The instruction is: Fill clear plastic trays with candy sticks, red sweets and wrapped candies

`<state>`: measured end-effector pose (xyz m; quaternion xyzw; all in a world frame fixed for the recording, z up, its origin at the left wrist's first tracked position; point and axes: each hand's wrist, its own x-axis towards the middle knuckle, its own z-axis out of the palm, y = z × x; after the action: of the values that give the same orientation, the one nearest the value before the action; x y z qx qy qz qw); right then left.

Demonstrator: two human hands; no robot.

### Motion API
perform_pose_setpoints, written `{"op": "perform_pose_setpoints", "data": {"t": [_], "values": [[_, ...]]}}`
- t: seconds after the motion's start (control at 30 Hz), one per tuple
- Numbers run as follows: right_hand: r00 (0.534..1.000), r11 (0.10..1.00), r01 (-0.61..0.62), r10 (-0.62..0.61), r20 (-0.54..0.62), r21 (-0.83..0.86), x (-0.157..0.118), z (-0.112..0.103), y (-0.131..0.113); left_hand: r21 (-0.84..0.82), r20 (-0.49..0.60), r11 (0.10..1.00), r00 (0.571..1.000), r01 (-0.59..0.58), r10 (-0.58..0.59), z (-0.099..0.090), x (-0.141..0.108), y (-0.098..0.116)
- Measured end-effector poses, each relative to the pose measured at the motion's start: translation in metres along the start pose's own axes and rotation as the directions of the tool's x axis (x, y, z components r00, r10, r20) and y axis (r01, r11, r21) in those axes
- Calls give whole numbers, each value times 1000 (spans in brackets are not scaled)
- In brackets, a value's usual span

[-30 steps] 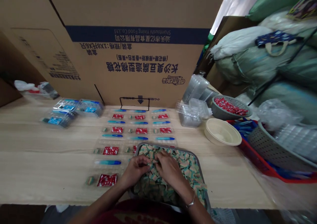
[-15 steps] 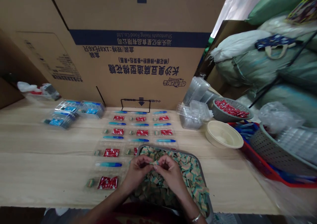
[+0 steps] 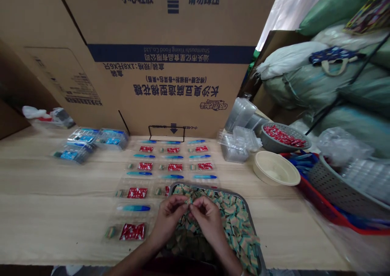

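On my head feed, the right hand [image 3: 209, 217] has lifted from the pile [image 3: 237, 217], where it was one second ago, and meets the left hand [image 3: 170, 215] fingertip to fingertip. Both hands now work on one piece [image 3: 189, 201], located between the two sets of fingertips, above the far-left part of the tray [image 3: 261, 261].

Left hand state: thumb and forefinger drawn together in a pinch on the piece; remaining fingers curled. Right hand state: matching pinch from the opposite side, with no wide gap at the tips. I cannot tell which fingers bear the load; the piece is small and partly covered.

I judge the operation has passed from picking to two-handed handling, so neither hand is free.

Reference positions: the pile lies beneath and to the right of the right hand. To the left of the left hand, I note a sachet [image 3: 133, 231], a second piece [image 3: 110, 232] beyond it and a blue stick [image 3: 134, 208] on the sachet's far side. These are unchanged.
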<state>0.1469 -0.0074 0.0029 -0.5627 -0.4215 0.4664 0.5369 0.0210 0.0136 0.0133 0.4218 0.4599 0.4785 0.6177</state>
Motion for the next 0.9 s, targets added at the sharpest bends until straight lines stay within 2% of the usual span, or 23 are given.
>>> {"op": "perform_pose_setpoints", "data": {"t": [0.07,0.13,0.2,0.27,0.33,0.43,0.53,0.63,0.7,0.77,0.83,0.9], "values": [[999,997,47,-48,-2,-67,-2,0,1,1,-13,1000,1000,-6,6,-2,0,-3],[995,982,86,-76,65,-170,-3,-3,1,13,-24,1000,1000,-9,9,-6,2,-7],[984,927,157,-116,138,-341,2,-10,-1,25,-45,1000,999,3,-2,-10,5,-11],[969,802,244,-174,176,-545,10,-15,-4,23,-56,999,998,35,-34,-15,10,-16],[951,635,308,-216,220,-708,21,-17,-7,22,-38,997,997,75,-74,-18,13,-19],[936,416,353,-166,312,-838,33,-11,-9,50,-16,995,996,91,-90,-20,17,-22],[932,278,361,-113,343,-890,35,-4,-8,64,-8,995,997,83,-82,-20,18,-24],[928,192,371,-104,357,-909,30,0,-7,54,-8,994,996,92,-91,-20,18,-24],[920,163,390,-105,377,-906,28,0,-6,58,-5,994,995,97,-97,-20,18,-24],[914,183,404,-123,387,-896,28,-2,-4,62,2,993,995,102,-103,-19,18,-23],[908,248,418,-151,391,-874,28,-5,-4,57,5,992,994,113,-113,-20,18,-22],[897,356,442,-193,398,-823,29,-9,-5,48,2,991,993,121,-122,-21,18,-21]]}}
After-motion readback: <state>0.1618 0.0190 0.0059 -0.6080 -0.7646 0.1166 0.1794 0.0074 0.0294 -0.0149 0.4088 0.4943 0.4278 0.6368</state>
